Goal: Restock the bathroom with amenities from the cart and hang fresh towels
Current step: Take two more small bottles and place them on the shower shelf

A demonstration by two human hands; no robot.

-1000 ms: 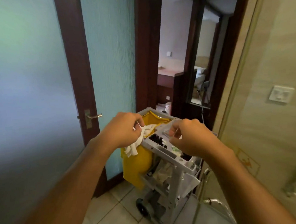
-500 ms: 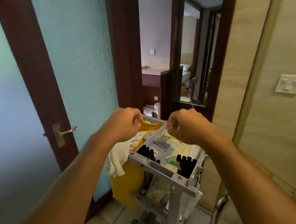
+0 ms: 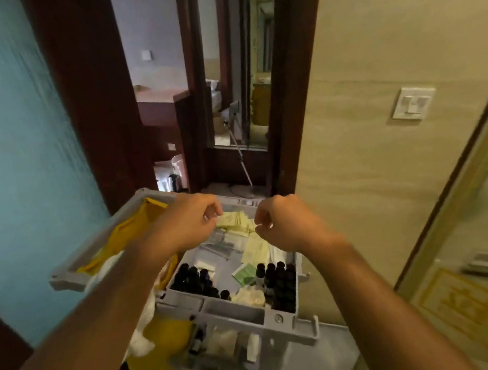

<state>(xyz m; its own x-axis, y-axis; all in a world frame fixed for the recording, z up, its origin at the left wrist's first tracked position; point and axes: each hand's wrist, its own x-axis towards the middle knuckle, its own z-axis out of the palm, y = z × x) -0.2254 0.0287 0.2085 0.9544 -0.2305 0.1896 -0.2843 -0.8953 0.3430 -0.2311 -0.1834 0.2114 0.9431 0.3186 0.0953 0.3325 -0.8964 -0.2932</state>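
Note:
A grey housekeeping cart [image 3: 234, 315] stands right in front of me. Its top tray holds two clusters of small dark bottles [image 3: 195, 279], a green packet [image 3: 245, 274] and several pale sachets. My left hand [image 3: 187, 223] and my right hand [image 3: 285, 222] hover close together over the tray's far part, fingers curled. They pinch the two ends of a pale yellow packet [image 3: 235, 220] between them. A white cloth [image 3: 141, 338] hangs over the cart's left side, beside a yellow bag [image 3: 139, 227].
A frosted teal glass door [image 3: 9, 147] with a dark wooden frame fills the left. Behind the cart, a doorway [image 3: 162, 88] opens into a room. At right are a beige wall with a light switch [image 3: 412, 103] and a glass panel [image 3: 465, 238].
The view has closed in over the cart's top tray. Both hands have moved forward together over the sachets, and my left hand has left the white cloth.

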